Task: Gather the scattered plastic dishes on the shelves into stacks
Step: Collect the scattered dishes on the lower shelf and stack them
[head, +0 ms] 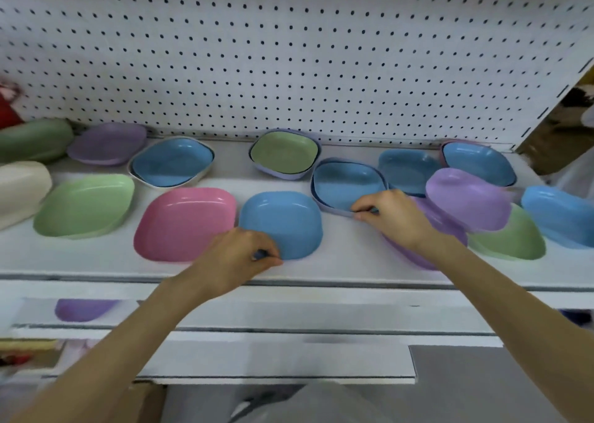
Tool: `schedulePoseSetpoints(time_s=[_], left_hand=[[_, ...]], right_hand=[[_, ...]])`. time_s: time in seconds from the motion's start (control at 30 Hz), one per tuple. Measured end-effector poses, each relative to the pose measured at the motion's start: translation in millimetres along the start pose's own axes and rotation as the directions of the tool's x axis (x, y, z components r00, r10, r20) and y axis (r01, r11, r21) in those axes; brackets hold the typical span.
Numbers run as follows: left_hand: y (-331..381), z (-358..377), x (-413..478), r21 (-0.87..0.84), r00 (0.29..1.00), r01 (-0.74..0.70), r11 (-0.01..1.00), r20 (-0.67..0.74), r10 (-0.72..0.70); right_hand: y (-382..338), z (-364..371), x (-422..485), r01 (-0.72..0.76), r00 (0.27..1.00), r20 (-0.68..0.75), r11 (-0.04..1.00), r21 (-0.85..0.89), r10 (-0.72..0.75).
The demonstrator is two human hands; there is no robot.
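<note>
Several square plastic dishes lie scattered on a white shelf. My left hand pinches the near rim of a lone blue dish at the shelf's front middle. Just right of it, my right hand pinches the near edge of a small stack, a blue dish nested in a lilac one. A pink dish sits left of the lone blue dish, touching it. Behind stand a green dish in a lilac one and a blue dish in a white one.
At the right, purple, green and blue dishes overlap. A green dish, a lilac one and rounded cream and green items fill the left. Pegboard backs the shelf. Lower shelves sit below.
</note>
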State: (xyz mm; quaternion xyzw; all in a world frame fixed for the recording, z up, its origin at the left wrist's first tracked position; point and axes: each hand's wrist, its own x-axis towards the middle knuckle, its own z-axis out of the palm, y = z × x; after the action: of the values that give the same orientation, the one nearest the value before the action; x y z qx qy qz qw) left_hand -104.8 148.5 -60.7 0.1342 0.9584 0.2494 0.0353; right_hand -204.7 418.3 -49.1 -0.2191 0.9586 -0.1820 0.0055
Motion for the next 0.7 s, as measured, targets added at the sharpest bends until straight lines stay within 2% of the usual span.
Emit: schedulePoseSetpoints(time_s=[0.17,0.3,0.37,0.47,0.57,0.63,0.7], left_hand=[[17,7,-4,-0.013,0.993,0.072,0.997,-0.09,-0.073],[31,9,-14,-0.108,0.975,0.136,0.985,-0.162,-0.152],[33,1,-24,-0.16,0.951,0.156,0.975,-0.243,-0.192],[34,-22,-36,-0.208,0.877,0.151,0.966,-0.422,-0.228],[34,-40,-43,-0.292,0.832,0.086,0.953,-0.504,-0.229],[33,-45,-47,-0.272,0.849,0.073,0.96,-0.488,-0.202],[30,-43,-52,-0.212,0.897,0.084,0.974,-0.408,-0.167]], right_hand=[[3,-3,7,0.038,0.994,-0.102,0.994,0.107,-0.027],[1,-8,4,0.07,0.994,-0.096,0.973,0.219,-0.05],[-5,-18,-1,0.135,0.983,-0.16,0.938,0.319,-0.087],[-29,-32,-12,0.267,0.956,-0.23,0.866,0.422,-0.182],[-55,-28,-25,0.35,0.937,-0.143,0.836,0.422,-0.32],[-66,-13,-29,0.374,0.924,-0.072,0.844,0.383,-0.377],[-74,3,-29,0.387,0.914,0.0,0.874,0.294,-0.405]])
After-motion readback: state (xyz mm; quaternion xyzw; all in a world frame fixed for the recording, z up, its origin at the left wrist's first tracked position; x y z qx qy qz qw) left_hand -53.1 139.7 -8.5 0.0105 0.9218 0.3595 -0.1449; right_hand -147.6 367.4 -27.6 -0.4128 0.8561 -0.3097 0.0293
